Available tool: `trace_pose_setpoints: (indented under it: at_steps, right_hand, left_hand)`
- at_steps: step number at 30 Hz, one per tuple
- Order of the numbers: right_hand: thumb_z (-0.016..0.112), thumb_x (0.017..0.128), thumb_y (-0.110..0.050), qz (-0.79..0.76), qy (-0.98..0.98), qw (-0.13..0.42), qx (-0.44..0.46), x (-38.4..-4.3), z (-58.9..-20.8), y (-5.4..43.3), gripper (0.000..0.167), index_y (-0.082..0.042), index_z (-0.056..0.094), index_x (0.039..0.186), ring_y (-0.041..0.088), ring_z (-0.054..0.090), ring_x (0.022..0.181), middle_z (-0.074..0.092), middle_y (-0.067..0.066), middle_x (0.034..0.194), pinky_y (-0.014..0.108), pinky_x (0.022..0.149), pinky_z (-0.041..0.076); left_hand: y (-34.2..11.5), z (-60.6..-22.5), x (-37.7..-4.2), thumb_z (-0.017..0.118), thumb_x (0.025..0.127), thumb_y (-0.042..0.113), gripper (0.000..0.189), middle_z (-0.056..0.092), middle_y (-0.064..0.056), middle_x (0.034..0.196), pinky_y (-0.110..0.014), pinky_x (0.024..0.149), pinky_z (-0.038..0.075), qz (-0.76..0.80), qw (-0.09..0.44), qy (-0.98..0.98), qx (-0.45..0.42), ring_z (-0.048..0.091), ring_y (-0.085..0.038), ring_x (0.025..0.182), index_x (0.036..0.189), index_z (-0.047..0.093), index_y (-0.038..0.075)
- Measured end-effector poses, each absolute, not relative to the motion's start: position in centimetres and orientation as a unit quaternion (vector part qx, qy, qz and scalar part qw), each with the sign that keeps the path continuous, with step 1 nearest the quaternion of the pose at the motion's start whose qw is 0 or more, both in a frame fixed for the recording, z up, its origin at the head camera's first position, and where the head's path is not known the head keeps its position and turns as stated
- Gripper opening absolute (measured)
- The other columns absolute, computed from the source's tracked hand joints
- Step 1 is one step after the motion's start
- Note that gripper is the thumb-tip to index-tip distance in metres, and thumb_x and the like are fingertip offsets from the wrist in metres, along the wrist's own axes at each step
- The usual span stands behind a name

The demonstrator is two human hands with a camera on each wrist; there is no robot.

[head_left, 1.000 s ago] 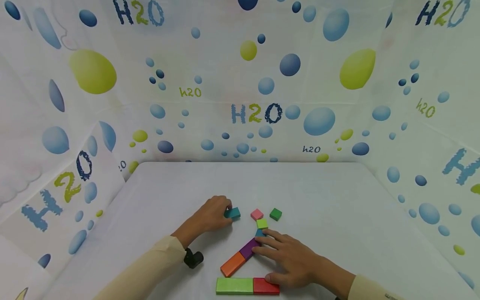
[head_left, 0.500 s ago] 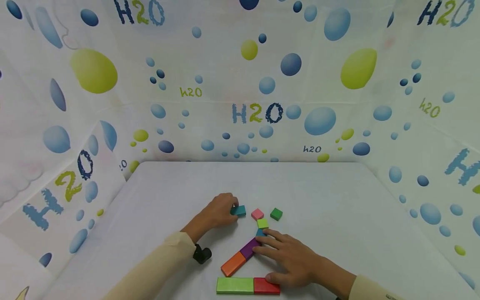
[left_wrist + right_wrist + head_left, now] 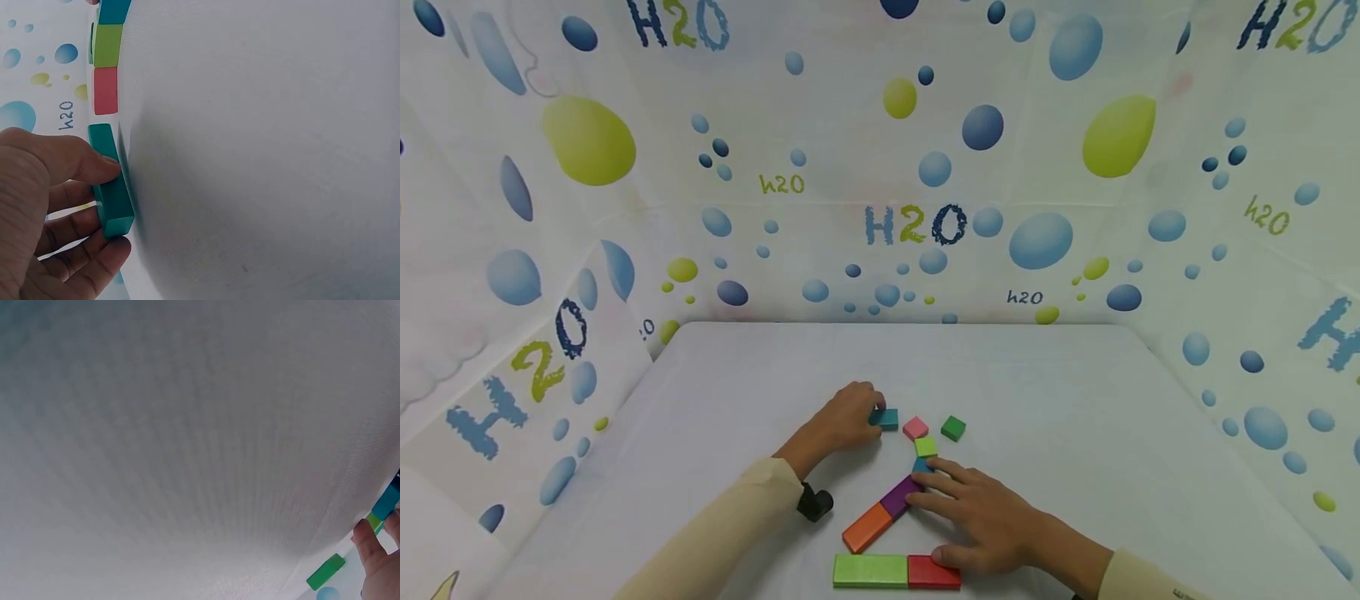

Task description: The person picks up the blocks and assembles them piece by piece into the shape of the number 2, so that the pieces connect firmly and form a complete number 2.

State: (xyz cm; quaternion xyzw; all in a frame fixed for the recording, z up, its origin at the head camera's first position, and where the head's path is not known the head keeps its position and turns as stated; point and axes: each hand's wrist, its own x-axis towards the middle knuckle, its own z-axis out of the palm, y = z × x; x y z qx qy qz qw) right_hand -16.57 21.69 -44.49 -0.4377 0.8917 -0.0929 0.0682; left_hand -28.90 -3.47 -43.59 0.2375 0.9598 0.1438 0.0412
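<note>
My left hand (image 3: 847, 417) pinches a teal block (image 3: 112, 187) between thumb and fingers, just left of a pink block (image 3: 915, 427); a small gap separates the two blocks in the left wrist view. From the pink block a bent row runs toward me: a lime block (image 3: 927, 447), a blue block (image 3: 920, 467), a purple block (image 3: 898, 497) and an orange block (image 3: 867, 527). Spread over the row's right side is my right hand (image 3: 985, 517), its fingertips at the blue and purple blocks. Its thumb rests on a red block (image 3: 934, 573).
A long light-green block (image 3: 870, 572) lies end to end with the red one near the front. One dark green block (image 3: 953, 428) stands apart, right of the pink one. All lie on a white table (image 3: 1075, 400) before a bubble-printed cloth backdrop (image 3: 820, 100).
My left hand has slid the teal block rightward, closer to the pink block, and turned it straighter. The right hand and the other blocks hold their places.
</note>
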Motion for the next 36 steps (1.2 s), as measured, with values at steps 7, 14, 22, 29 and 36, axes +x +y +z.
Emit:
trace_pose_setpoints:
  at_steps: [7, 14, 22, 29, 36]
  right_hand:
    - [0.043, 0.099, -0.063, -0.093, 0.891, 0.064, -0.439, -16.6, -44.7, 21.8, 0.063, -0.035, 0.041, 0.155, 0.031, 0.028, 0.151, 0.036, -0.007, 0.162, 0.061, 0.109, 0.04]
    - [0.043, 0.098, -0.063, -0.095, 0.89, 0.065, -0.44, -16.6, -44.6, 21.8, 0.063, -0.035, 0.042, 0.155, 0.031, 0.029, 0.151, 0.037, -0.006, 0.162, 0.061, 0.109, 0.04]
    - [0.044, 0.098, -0.063, -0.093, 0.891, 0.065, -0.44, -16.6, -44.5, 21.8, 0.063, -0.035, 0.042, 0.154, 0.031, 0.029, 0.15, 0.038, -0.006, 0.161, 0.061, 0.109, 0.04]
    - [0.044, 0.098, -0.065, -0.09, 0.893, 0.064, -0.437, -16.6, -44.6, 21.8, 0.064, -0.036, 0.042, 0.155, 0.031, 0.029, 0.15, 0.038, -0.006, 0.161, 0.061, 0.109, 0.041]
    - [0.044, 0.098, -0.064, -0.094, 0.892, 0.062, -0.438, -16.7, -44.7, 21.8, 0.063, -0.035, 0.042, 0.154, 0.031, 0.029, 0.15, 0.038, -0.006, 0.161, 0.061, 0.108, 0.041]
  left_hand:
    - [-2.9, -43.4, -29.0, 0.076, 0.089, 0.022, 0.034, 0.063, -0.005, 0.105, -0.033, 0.091, 0.053, 0.136, 0.04, 0.961, 0.238, 0.053, -0.017, 0.095, 0.119, 0.072, 0.007]
    - [-2.7, -43.5, -29.1, 0.076, 0.09, 0.022, 0.034, 0.063, -0.004, 0.105, -0.032, 0.09, 0.053, 0.129, 0.047, 0.961, 0.242, 0.053, -0.016, 0.094, 0.12, 0.072, 0.007]
    - [-2.7, -43.3, -28.9, 0.075, 0.089, 0.02, 0.035, 0.063, -0.004, 0.105, -0.033, 0.092, 0.053, 0.141, 0.057, 0.956, 0.252, 0.053, -0.016, 0.094, 0.122, 0.071, 0.007]
    - [-2.8, -42.5, -28.9, 0.076, 0.087, 0.027, 0.045, 0.063, -0.006, 0.113, -0.037, 0.092, 0.054, 0.157, 0.06, 0.951, 0.258, 0.055, -0.018, 0.1, 0.129, 0.067, 0.012]
    - [-1.8, -41.4, -29.5, 0.074, 0.088, 0.034, 0.049, 0.063, -0.006, 0.127, -0.043, 0.101, 0.052, 0.141, 0.055, 0.95, 0.274, 0.056, -0.022, 0.116, 0.133, 0.066, 0.016]
